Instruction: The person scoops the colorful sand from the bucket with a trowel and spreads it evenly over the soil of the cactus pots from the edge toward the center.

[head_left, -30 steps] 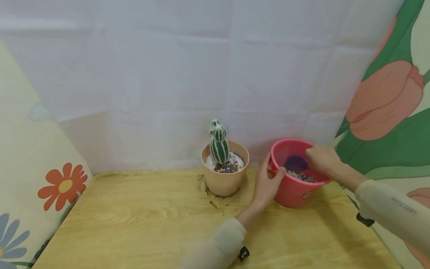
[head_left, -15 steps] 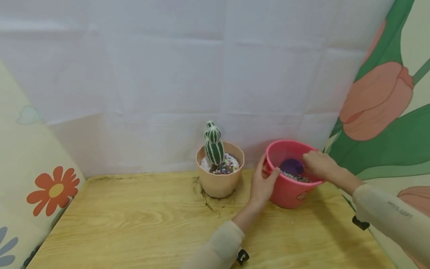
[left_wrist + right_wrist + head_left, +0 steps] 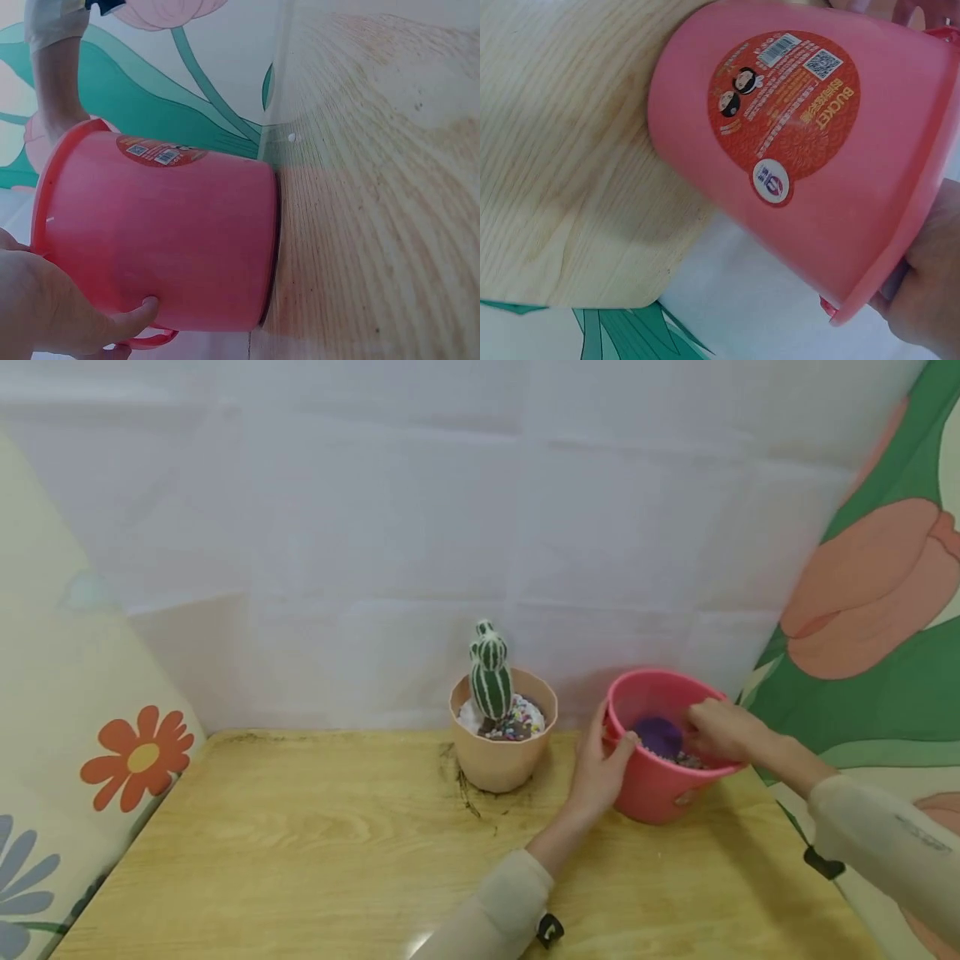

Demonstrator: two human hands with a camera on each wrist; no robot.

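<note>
A pink bucket (image 3: 648, 797) stands on the wooden table, with small grey pebbles (image 3: 688, 762) in it. My left hand (image 3: 597, 777) grips its left side by the rim, thumb in front. The left wrist view shows that thumb against the bucket wall, by a red handle (image 3: 152, 341). Inside the bucket, a purple scoop (image 3: 657, 737) rests among the pebbles. My right hand (image 3: 726, 729) reaches over the right rim, fingers curled on the scoop; its handle is mostly hidden by the hand. A red label (image 3: 784, 120) shows on the bucket in the right wrist view.
Left of the bucket stands a peach pot (image 3: 498, 766) holding a green-and-white cactus (image 3: 491, 689) amid white and coloured pebbles. Dark crumbs (image 3: 467, 793) lie beside the pot. A white sheet (image 3: 360, 543) hangs behind the table (image 3: 315, 852).
My right hand and the purple scoop have moved slightly lower in the bucket. My left hand keeps its grip at the rim. The head view has shifted a little.
</note>
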